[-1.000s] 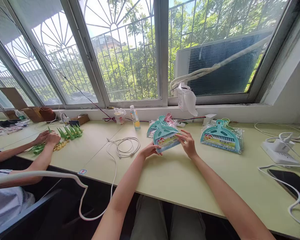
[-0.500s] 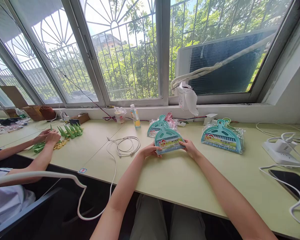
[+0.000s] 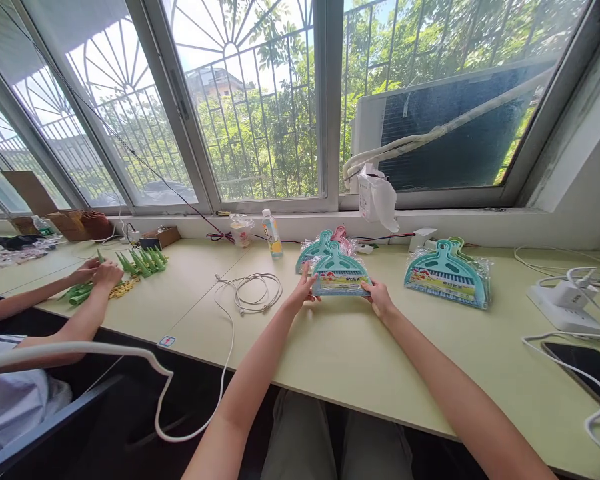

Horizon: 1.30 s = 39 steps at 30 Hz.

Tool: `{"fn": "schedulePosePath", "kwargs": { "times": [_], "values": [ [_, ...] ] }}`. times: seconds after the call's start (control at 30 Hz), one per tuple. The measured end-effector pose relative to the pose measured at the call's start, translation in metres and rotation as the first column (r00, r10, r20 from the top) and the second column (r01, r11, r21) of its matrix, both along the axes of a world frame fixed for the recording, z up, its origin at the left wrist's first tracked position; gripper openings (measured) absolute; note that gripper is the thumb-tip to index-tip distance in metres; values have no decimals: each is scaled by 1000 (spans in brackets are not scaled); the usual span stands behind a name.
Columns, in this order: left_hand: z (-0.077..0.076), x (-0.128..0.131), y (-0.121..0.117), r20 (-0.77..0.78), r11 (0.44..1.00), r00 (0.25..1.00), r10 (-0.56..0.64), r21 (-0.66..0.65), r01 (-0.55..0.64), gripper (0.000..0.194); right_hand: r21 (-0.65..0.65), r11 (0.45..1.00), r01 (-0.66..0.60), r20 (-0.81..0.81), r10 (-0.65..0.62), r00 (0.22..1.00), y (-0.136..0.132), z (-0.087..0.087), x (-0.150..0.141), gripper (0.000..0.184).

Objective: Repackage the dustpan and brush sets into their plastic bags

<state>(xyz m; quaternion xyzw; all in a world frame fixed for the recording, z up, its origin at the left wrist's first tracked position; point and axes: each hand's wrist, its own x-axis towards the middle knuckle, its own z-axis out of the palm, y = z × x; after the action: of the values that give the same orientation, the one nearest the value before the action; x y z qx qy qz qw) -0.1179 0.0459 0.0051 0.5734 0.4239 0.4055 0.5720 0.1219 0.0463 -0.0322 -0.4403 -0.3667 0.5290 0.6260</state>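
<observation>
Here — left fingers (image 3: pixel 305 283), right fingers (image 3: pixel 369 287) grasping sides of fan-shaped dustpan (image 3: pixel 339 269) — glossy turquoise plastic.

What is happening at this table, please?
A person holds a plastic-wrapped teal dustpan-and-brush set between the left hand and the right hand. More wrapped sets are just behind it, and another group is to the right. At far left, a co-worker's hands work beside green pointed pieces.
</observation>
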Motion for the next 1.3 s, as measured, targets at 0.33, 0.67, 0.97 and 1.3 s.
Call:
{"fn": "schedulePosePath", "kwargs": {
  "times": [0.33,0.67,0.97,1.3],
  "values": [
    [3,6,-12,-177,973,977,-117,174,148,69,-20,998,65,-9,-65,998,0,-2,-1,21],
    [-6,9,-4,-193,970,981,3,237,43,35,-12,1000,17,36,-16,999,-2,-1,-1,19],
    [-13,10,-3,-142,963,955,261,103,-248,101,32,999,-14,105,11,994,-3,-4,-5,26],
    [-11,10,0,-76,980,977,200,6,-200,32,-11,999,-33,103,34,994,-7,4,-10,24]
  ]
}}
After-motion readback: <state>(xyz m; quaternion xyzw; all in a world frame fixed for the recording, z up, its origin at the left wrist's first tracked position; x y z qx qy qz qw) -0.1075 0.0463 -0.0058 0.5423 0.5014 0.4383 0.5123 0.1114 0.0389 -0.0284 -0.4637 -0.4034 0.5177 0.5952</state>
